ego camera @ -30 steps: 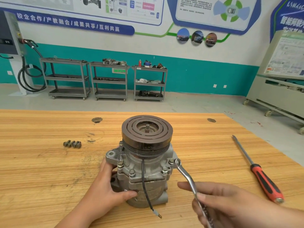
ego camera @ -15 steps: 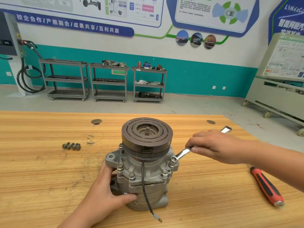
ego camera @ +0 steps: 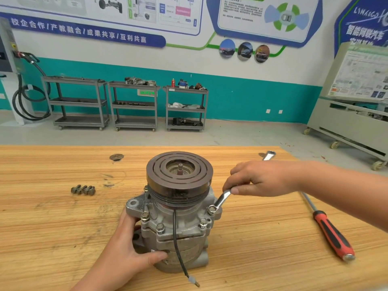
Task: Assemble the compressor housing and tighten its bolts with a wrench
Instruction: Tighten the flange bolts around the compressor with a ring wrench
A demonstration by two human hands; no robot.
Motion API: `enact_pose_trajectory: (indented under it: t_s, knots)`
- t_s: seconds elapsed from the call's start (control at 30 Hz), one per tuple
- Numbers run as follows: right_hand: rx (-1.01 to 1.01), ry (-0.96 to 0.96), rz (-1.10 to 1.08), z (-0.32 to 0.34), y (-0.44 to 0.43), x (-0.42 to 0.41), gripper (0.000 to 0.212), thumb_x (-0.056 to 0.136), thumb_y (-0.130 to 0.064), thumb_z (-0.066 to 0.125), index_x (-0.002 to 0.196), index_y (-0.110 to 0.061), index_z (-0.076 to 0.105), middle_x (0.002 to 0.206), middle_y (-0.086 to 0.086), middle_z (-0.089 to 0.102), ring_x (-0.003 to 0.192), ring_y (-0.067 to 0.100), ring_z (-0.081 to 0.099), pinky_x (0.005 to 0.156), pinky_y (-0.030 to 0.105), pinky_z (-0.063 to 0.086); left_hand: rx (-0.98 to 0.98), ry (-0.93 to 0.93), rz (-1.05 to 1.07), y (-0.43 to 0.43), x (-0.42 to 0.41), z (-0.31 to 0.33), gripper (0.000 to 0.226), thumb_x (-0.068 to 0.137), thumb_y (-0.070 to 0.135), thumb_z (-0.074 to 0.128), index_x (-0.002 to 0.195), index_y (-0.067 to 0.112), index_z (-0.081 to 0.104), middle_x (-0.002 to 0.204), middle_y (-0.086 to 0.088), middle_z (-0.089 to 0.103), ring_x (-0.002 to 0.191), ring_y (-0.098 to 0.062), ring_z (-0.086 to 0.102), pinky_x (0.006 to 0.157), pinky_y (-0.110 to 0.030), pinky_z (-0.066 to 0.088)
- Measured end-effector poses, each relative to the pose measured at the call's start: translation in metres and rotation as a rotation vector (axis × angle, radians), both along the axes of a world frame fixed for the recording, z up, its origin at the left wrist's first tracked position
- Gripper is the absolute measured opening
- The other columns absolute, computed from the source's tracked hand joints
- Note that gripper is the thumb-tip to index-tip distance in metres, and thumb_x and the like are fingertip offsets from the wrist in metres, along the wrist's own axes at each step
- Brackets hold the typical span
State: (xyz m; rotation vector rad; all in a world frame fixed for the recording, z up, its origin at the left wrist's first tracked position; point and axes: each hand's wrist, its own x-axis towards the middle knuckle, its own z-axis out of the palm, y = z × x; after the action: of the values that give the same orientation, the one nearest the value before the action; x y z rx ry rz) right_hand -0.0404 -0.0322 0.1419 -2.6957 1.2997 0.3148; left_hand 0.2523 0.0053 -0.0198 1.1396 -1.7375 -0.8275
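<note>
My left hand (ego camera: pixel 126 255), lowest in the frame, grips the lower body of the compressor housing (ego camera: pixel 178 227), fingers wrapped round its left flank and thumb pressed across the front. The unit stands upright near the middle of the table (ego camera: pixel 52 238), with a black lead (ego camera: pixel 176 238) trailing down its face. The change is on the right. A second ago my right hand (ego camera: pixel 260 178) held the wrench (ego camera: pixel 222 198) with its handle pointing back toward me at lower right; now the handle slants up and away to the upper right, with the ring end seated on the right-hand flange bolt (ego camera: pixel 212 209). The fingers are closed round the shank and the thumb lies on top. I read that as one stroke on this bolt, though I can't tell whether it turned or the wrench was only reset. The other flange bolts look seated and probably still need their turn. Room is tight inward, since the pulley (ego camera: pixel 178 171) overhangs the bolt and sits just beside the shank. Outward the swing is free, though the screwdriver (ego camera: pixel 331 234) lies below my forearm at right. The loose bolts (ego camera: pixel 83 189) sit well apart at mid-left. The wrench's free tip reaches about to the table's far edge — beyond that is open floor, then the carts (ego camera: pixel 134 106) by the wall.
</note>
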Motion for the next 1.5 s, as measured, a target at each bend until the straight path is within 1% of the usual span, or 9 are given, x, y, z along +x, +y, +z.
enact_pose_trajectory:
  t_s: [0.2,0.43,0.6,0.77,0.93,1.07,1.23,1.37,1.5]
  knots:
    - [0.227,-0.148,-0.307,-0.006,0.043,0.003,0.025,0.095,-0.044,0.045,0.096,-0.028,0.064,0.051,-0.019,0.056,0.046,-0.003,0.052,0.050,0.013,0.042,0.002,-0.001,0.014,0.000,0.000,0.000,0.104,0.031,0.087,0.069,0.122,0.058,0.029,0.119,0.050,0.031,0.115,0.026,0.033,0.086,-0.010,0.037]
    - [0.947,-1.130,-0.775,-0.040,0.094,0.052,0.026,0.097,-0.023,0.046,0.081,-0.008,0.058,0.056,0.004,0.063,0.047,0.014,0.064,0.040,0.021,0.049,-0.018,0.006,0.016,0.001,-0.002,0.003,0.090,0.032,0.085,0.072,0.109,0.082,0.027,0.121,0.048,0.034,0.112,0.027,0.036,0.080,-0.007,0.039]
    - [1.116,-1.575,-0.727,-0.063,0.108,0.070,0.013,0.084,-0.007,0.064,0.080,-0.001,0.075,0.067,0.013,0.067,0.061,0.023,0.069,0.050,0.026,0.054,-0.028,-0.027,0.022,0.000,-0.001,-0.003,0.102,0.032,0.084,0.072,0.121,0.064,0.025,0.124,0.046,0.030,0.115,0.023,0.036,0.082,-0.005,0.038]
    - [1.003,-1.180,-0.605,-0.066,0.122,0.034,0.033,0.085,-0.024,0.062,0.116,-0.014,0.062,0.076,-0.009,0.067,0.069,0.002,0.060,0.068,0.014,0.044,0.013,-0.066,0.018,-0.002,-0.007,-0.006,0.105,0.032,0.065,0.078,0.111,0.070,0.009,0.116,0.052,0.011,0.119,0.005,0.028,0.095,-0.016,0.031]
    - [0.147,-0.642,-0.451,-0.055,0.109,-0.008,0.010,0.096,-0.031,0.045,0.098,-0.031,0.055,0.062,-0.019,0.056,0.061,-0.002,0.048,0.061,0.011,0.036,-0.010,-0.041,0.035,-0.002,-0.007,-0.008,0.105,0.038,0.051,0.091,0.114,0.061,0.018,0.116,0.051,0.013,0.113,0.015,0.028,0.092,-0.011,0.031]
    - [-0.289,-0.258,-0.181,-0.038,0.080,-0.027,0.055,0.086,-0.058,0.018,0.110,-0.029,0.059,0.082,-0.021,0.053,0.077,0.002,0.051,0.070,0.015,0.037,-0.015,-0.036,0.050,-0.002,-0.007,-0.008,0.104,0.042,0.040,0.094,0.113,0.062,0.021,0.110,0.058,0.017,0.105,0.038,0.024,0.078,0.004,0.033]
    - [-0.349,-0.111,-0.101,-0.029,0.043,-0.026,0.072,0.079,-0.065,0.001,0.123,-0.039,0.051,0.090,-0.028,0.048,0.080,-0.005,0.044,0.078,0.010,0.027,-0.014,-0.053,0.064,-0.002,-0.007,-0.007,0.103,0.040,0.040,0.094,0.113,0.059,0.023,0.107,0.060,0.017,0.103,0.040,0.022,0.077,0.007,0.032]
    - [-0.181,-0.138,-0.110,-0.022,0.027,-0.029,0.069,0.079,-0.070,0.013,0.116,-0.034,0.058,0.091,-0.019,0.059,0.083,0.002,0.052,0.077,0.030,0.045,-0.013,-0.050,0.071,-0.001,-0.009,-0.004,0.107,0.040,0.040,0.094,0.112,0.060,0.018,0.105,0.064,0.012,0.099,0.044,0.018,0.075,0.009,0.030]
    - [-0.104,-0.169,-0.031,-0.019,0.018,-0.022,0.054,0.088,-0.060,0.024,0.114,-0.029,0.061,0.089,-0.020,0.058,0.080,-0.002,0.052,0.076,0.027,0.045,-0.008,-0.009,0.057,-0.001,-0.009,-0.003,0.109,0.037,0.038,0.095,0.114,0.059,0.021,0.108,0.061,0.014,0.097,0.043,0.022,0.073,0.010,0.029]
